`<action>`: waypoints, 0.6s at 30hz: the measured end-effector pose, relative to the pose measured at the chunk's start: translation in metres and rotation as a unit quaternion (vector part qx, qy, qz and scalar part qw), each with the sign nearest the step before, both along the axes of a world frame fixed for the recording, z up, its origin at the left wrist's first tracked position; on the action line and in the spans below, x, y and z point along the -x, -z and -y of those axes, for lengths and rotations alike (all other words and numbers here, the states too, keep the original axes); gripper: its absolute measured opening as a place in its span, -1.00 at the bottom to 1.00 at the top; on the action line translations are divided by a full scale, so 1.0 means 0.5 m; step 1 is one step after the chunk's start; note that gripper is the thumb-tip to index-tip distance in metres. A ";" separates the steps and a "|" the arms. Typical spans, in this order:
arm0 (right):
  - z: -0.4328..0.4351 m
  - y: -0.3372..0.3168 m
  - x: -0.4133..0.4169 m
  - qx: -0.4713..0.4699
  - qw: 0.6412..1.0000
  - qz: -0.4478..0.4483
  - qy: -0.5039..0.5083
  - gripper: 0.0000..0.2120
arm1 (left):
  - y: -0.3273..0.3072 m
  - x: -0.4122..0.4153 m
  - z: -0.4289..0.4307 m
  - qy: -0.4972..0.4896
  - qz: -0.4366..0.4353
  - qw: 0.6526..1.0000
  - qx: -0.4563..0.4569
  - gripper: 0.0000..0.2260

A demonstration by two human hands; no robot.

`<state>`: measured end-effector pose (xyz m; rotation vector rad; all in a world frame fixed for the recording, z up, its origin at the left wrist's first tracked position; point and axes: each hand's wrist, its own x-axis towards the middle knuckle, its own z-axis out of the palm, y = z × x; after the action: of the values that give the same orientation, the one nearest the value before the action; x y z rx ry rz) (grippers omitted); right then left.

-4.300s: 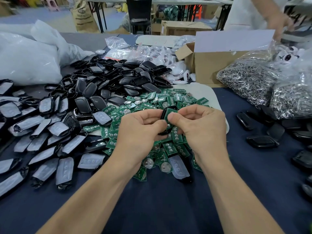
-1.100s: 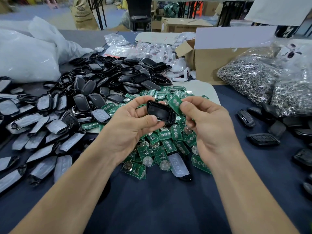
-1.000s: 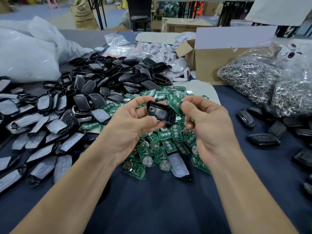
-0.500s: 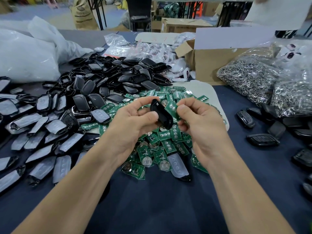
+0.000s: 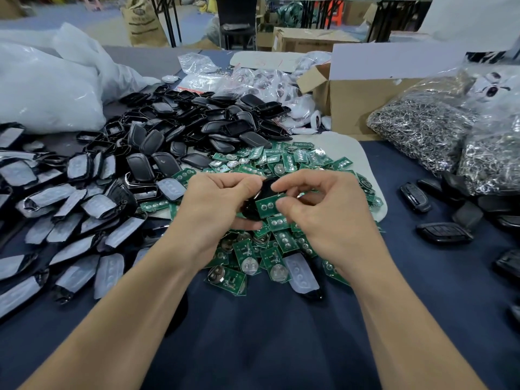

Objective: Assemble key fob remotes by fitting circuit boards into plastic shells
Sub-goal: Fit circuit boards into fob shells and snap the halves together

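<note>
My left hand [image 5: 215, 205] grips a black plastic shell [image 5: 253, 211] above the pile of green circuit boards [image 5: 278, 164]. My right hand [image 5: 323, 212] pinches a green circuit board [image 5: 267, 205] between thumb and fingertips and holds it against the shell's open side. Most of the shell is hidden by my fingers. Loose black shells [image 5: 197, 128] are heaped behind the boards. Shell halves with grey-white button pads [image 5: 70, 204] lie spread at the left.
Finished black fobs [image 5: 443, 232] lie at the right on the dark blue cloth [image 5: 267, 333]. Bags of metal key rings [image 5: 422, 130] and a cardboard box [image 5: 365, 97] stand at the back right. White plastic bags [image 5: 47, 88] fill the back left.
Both hands have dropped a little toward the pile. The shell has turned in my left hand, and my right hand has brought the green board onto it.
</note>
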<state>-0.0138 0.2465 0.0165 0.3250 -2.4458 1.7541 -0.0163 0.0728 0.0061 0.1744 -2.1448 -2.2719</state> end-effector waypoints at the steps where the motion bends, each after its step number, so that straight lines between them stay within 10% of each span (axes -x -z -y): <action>1: -0.001 0.000 0.000 -0.003 1.000 -0.001 0.014 -0.80 | -0.001 0.001 0.004 0.025 0.014 1.000 -0.007 -0.84; 18: 0.007 0.007 0.000 -0.051 0.992 -0.077 0.088 -0.82 | 0.002 -0.001 0.022 0.133 0.004 0.991 0.035 -0.54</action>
<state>-0.0139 0.2431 0.0130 0.2364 -2.3781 1.4798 -0.0158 0.0616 0.0052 -0.1114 -2.3757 -2.3214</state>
